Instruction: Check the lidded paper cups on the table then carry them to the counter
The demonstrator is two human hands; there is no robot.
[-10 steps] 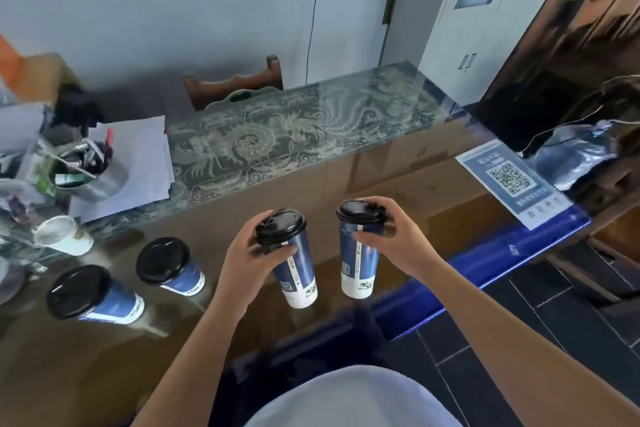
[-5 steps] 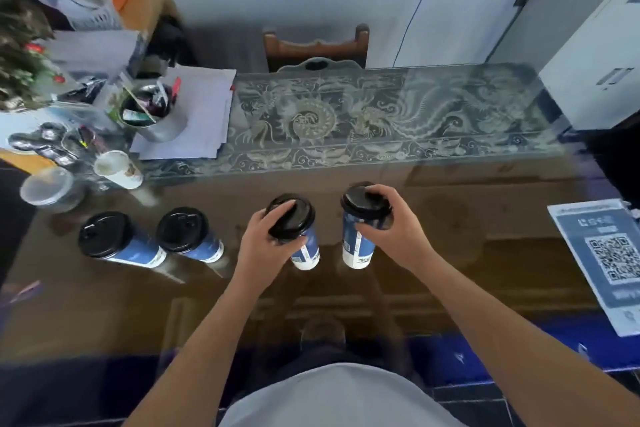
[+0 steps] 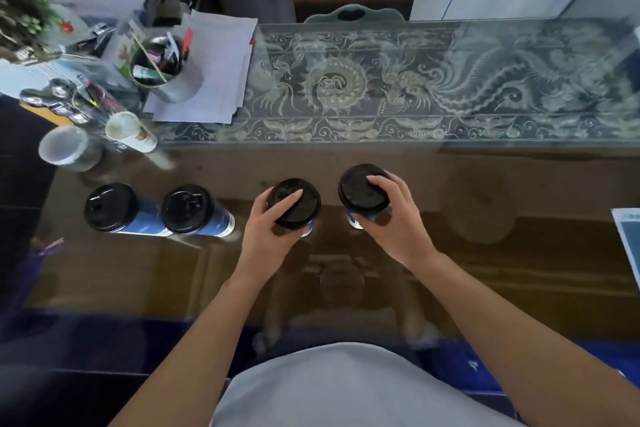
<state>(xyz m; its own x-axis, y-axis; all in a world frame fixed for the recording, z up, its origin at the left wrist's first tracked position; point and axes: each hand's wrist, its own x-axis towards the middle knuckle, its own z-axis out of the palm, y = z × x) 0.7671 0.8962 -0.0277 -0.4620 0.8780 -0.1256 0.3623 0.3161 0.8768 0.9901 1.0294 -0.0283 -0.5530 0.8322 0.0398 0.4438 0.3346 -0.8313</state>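
**Two cups in hand, two waiting on the table**

I start w/ the fingers. On my left hand (image 3: pixel 268 229) the index finger lies flat across the black lid of the left held cup (image 3: pixel 294 203), the thumb wraps the near side below the rim. I think the finger is there to press the lid and feel if it sits tight, i.e. the check. My right hand (image 3: pixel 388 218) grasps the right held cup (image 3: pixel 362 189) from its right side; fingertips (image 3: pixel 372 180) rest on the lid edge, the thumb is under the rim on the blue wall. Both hands are closed around a cup near the top, not loose.

The grip is high, prob. because the lid is the weak part: holding at the rim keeps it from popping when I lift. Whether the bases touch the glass I cannot tell from above.

Outward: the two held cups are side by side, apart from each other, over the glass table (image 3: pixel 450 288), approx. in the middle near my body. To the left stand two more lidded cups (image 3: pixel 110 206) and (image 3: pixel 188 208), just beside each other, untouched. Behind them are a pen holder (image 3: pixel 162 69), papers (image 3: pixel 221 62) and an open white cup (image 3: pixel 130 132). The counter is not in view, so the carrying is not yet begun, in my judgement.
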